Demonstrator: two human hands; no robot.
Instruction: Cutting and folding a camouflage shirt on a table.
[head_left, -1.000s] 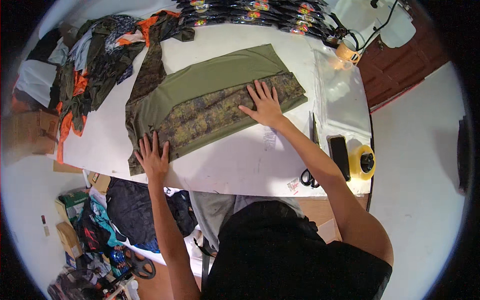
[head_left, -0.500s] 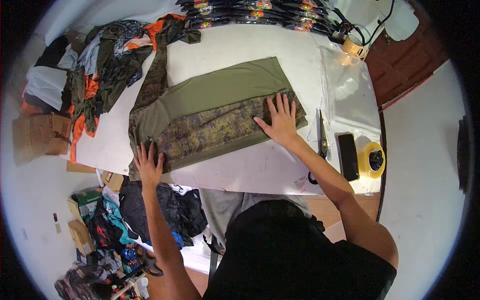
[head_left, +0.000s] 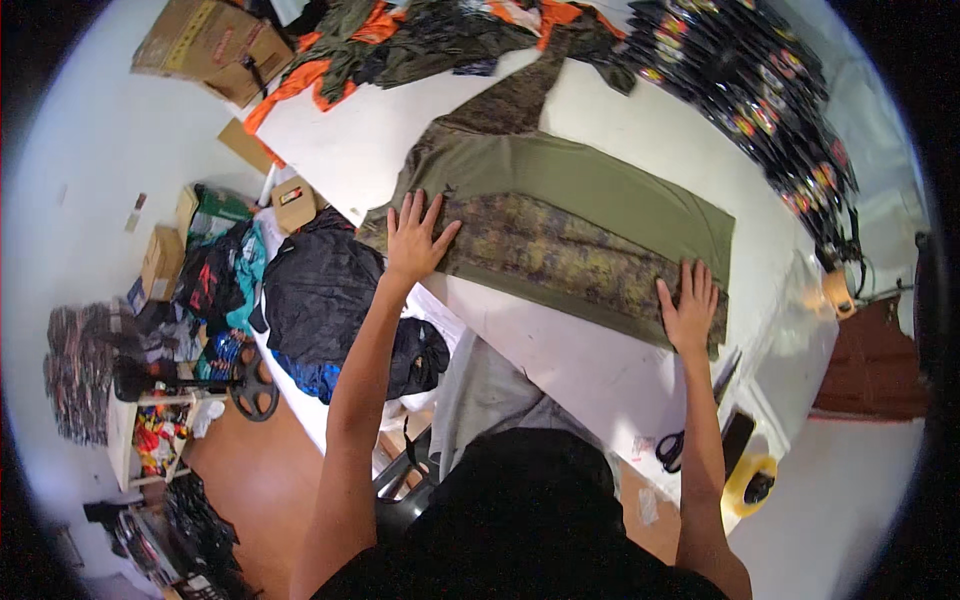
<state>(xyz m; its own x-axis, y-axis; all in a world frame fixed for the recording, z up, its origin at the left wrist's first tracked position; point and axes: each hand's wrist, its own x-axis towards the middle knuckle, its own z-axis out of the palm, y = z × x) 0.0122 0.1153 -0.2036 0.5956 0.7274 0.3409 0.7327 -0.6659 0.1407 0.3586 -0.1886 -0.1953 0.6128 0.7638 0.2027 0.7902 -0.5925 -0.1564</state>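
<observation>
- Left hand (head_left: 415, 243) flat, fingers spread, grasping nothing, pressed on the left end of the folded garment (head_left: 560, 230).
- Right hand (head_left: 688, 308) likewise released and flat, palm down on the garment's near right corner.
- Olive and camouflage garment spread across the middle of the white table (head_left: 600, 370), between both hands.
- Scissors (head_left: 670, 450), a dark flat device (head_left: 735, 440) and a yellow tape roll (head_left: 750, 485) near the table's right near edge.
- Heap of orange and dark clothes (head_left: 420, 40) at the far left.

Both forearms extended forward, bare. Left hand (head_left: 415, 240) flat, fingers spread; right hand (head_left: 688, 308) flat, fingers apparently closer together, palms down.
</observation>
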